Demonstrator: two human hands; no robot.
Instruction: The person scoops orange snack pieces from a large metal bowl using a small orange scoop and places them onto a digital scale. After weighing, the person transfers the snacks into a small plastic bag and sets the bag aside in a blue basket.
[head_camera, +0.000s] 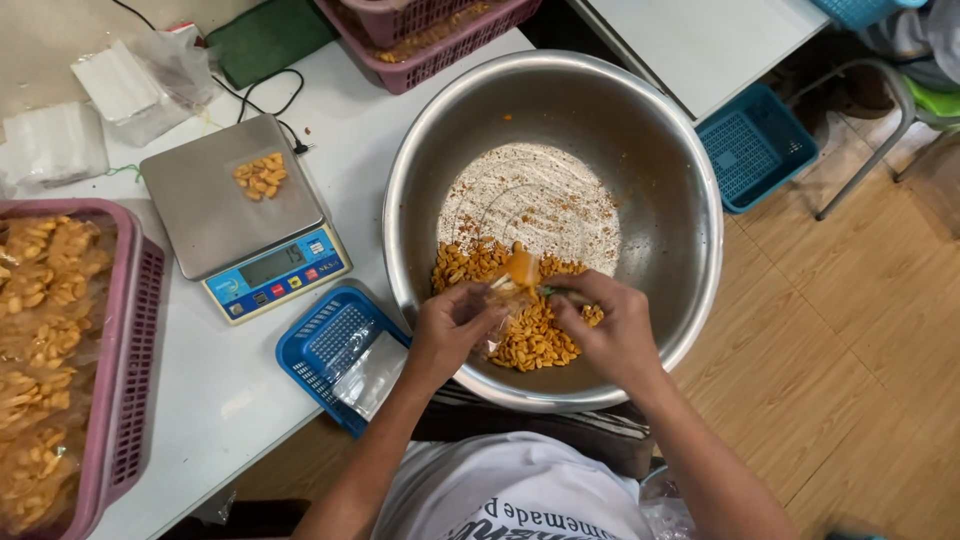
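Left hand (452, 330) pinches a small clear plastic bag (500, 305) while right hand (608, 325) scoops orange snacks (535, 340) in the big steel bowl (660, 130); pink basket (135, 400) lower left's already full, small pile remains.

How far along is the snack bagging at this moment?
Done: filled bags pack the pink basket. In hand: left hand and right hand fill a clear bag over the steel bowl. Left: snacks in the bowl, a few on the scale.

Kitchen scale (240, 215), pink basket (130, 400), blue basket (320, 345).
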